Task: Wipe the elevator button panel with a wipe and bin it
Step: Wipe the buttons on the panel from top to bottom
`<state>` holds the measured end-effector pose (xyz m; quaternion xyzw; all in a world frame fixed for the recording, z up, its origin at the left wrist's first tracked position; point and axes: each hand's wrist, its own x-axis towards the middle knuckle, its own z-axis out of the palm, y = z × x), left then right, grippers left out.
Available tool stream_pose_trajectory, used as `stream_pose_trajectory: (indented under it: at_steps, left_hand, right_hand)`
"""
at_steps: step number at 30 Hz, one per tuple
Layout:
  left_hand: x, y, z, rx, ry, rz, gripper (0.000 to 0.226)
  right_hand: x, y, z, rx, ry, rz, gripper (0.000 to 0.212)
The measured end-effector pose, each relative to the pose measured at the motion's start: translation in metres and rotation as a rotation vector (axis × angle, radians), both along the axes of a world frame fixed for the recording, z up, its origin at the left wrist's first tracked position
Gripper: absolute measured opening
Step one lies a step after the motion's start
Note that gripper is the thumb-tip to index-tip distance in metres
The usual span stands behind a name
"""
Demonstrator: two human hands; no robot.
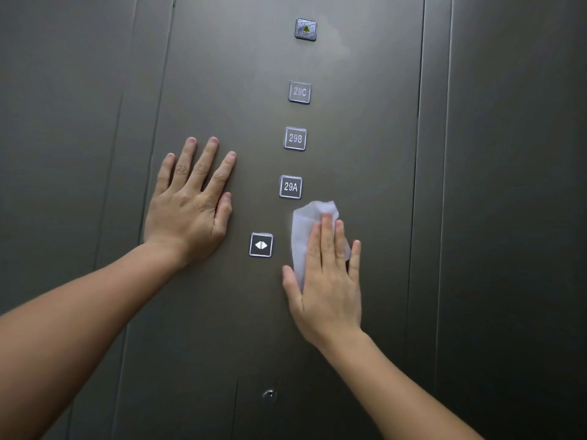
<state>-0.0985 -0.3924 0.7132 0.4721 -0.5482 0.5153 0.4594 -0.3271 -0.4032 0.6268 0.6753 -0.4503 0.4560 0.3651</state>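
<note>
The brushed-metal elevator button panel fills the middle of the view. It carries a column of square buttons: a bell button, 29C, 29B, 29A and a door-open button. My right hand presses a white wipe flat against the panel, just right of the door-open button and below 29A. The wipe covers whatever lies under it. My left hand rests flat on the panel with fingers spread, left of the buttons, holding nothing.
A small round keyhole sits low on the panel. Darker metal wall panels flank the button panel on both sides. A faint smear shows to the right of the bell button. No bin is in view.
</note>
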Motion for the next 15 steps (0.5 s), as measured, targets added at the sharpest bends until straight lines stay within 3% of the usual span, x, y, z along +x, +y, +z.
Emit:
stream_pose_trajectory:
  at_steps: [7,11,15]
  left_hand:
    - [0.001,0.001,0.000,-0.018,-0.014,-0.016,0.063]
    - [0.002,0.001,0.000,-0.009,-0.013,-0.013,0.063]
    - [0.002,0.000,0.000,-0.001,-0.013,-0.010,0.063]
  right_hand:
    - [0.053,0.002,-0.009,-0.130,0.406,0.054,0.082]
    - [0.037,0.001,-0.016,-0.092,0.280,0.023,0.084]
    - [0.041,0.002,-0.033,-0.086,0.363,0.057,0.087]
